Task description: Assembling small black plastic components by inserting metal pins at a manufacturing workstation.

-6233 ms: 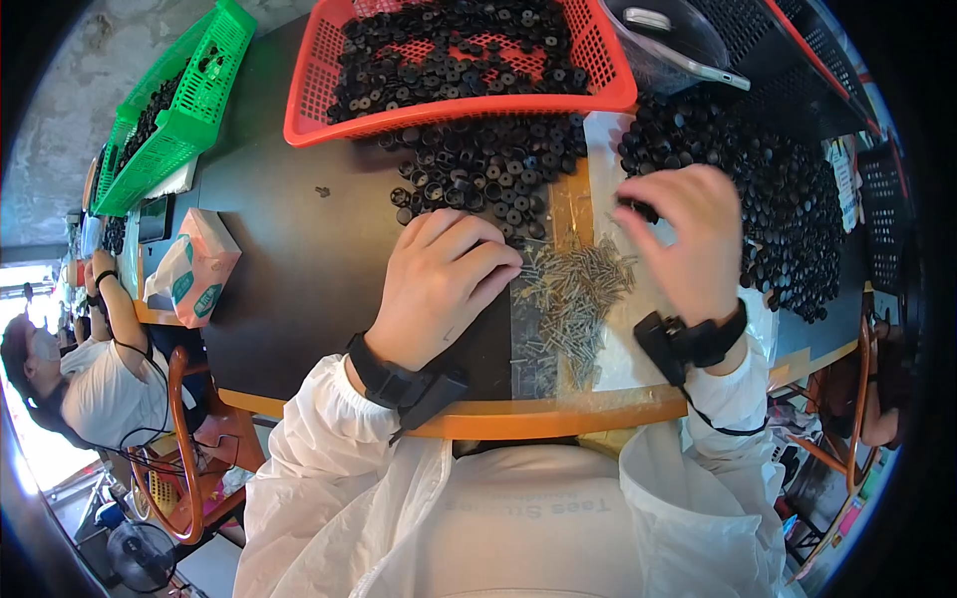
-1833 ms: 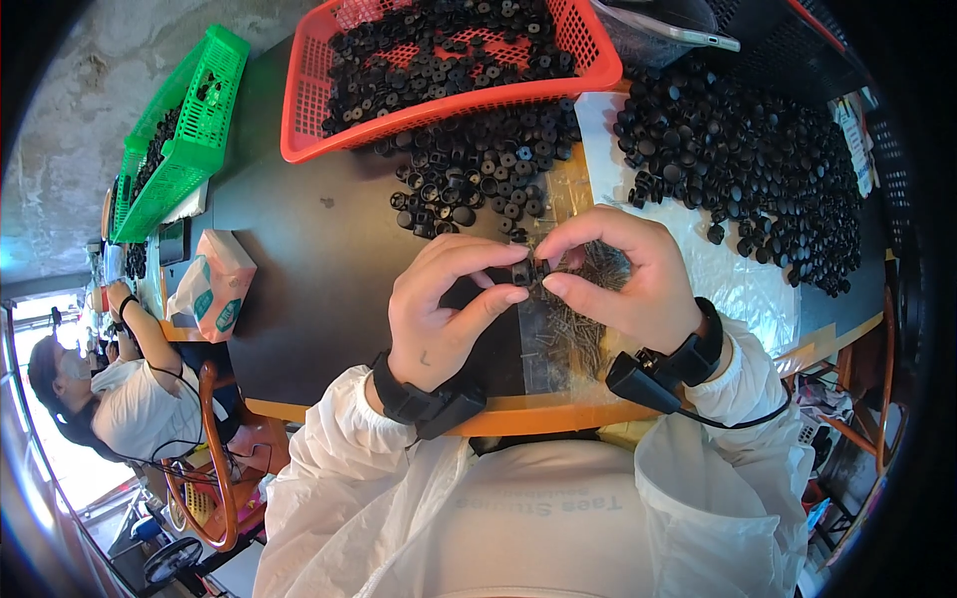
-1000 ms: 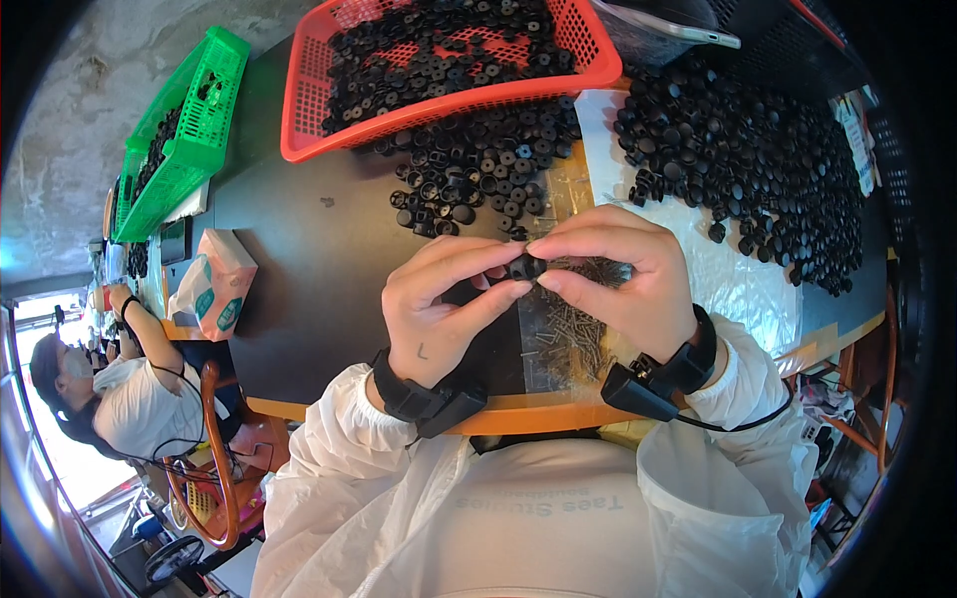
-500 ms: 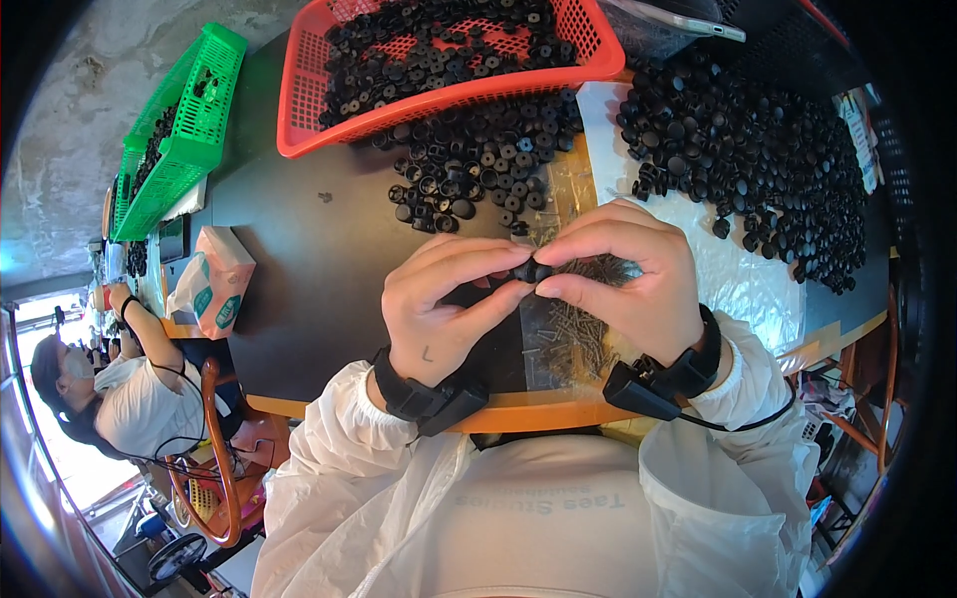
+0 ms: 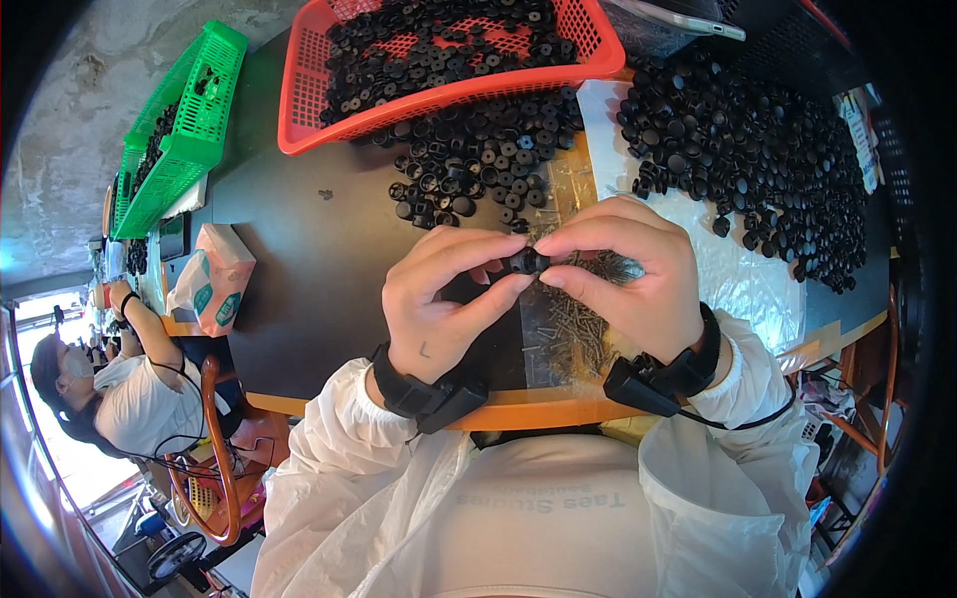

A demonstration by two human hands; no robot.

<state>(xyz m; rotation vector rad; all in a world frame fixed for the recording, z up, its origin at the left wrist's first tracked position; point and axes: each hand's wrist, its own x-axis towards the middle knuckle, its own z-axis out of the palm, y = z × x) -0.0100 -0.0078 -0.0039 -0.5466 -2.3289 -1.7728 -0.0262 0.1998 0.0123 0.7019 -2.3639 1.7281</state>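
Note:
Between the fingertips of both hands sits a small round black plastic knob (image 5: 527,261), held above the table. My left hand (image 5: 439,294) pinches it from the left, thumb below and forefinger above. From the right, my right hand (image 5: 630,279) grips it the same way. The fingers partly cover the knob, so its finer shape is hidden. Beneath my right hand lies a pile of metal screws (image 5: 573,334). Just beyond the hands, loose black plastic parts (image 5: 469,164) are heaped, some ring-shaped and some with a centre hole.
A red basket (image 5: 449,100) of black parts stands at the back. Many black caps (image 5: 738,159) cover a plastic sheet (image 5: 743,289) at right. At left are a green basket (image 5: 204,125) and a tissue pack (image 5: 214,284). Another person (image 5: 140,399) sits at far left.
The knob has turned slightly between my fingers, and my fingertips have shifted a little on it. My forearms and the things on the table look unmoved.

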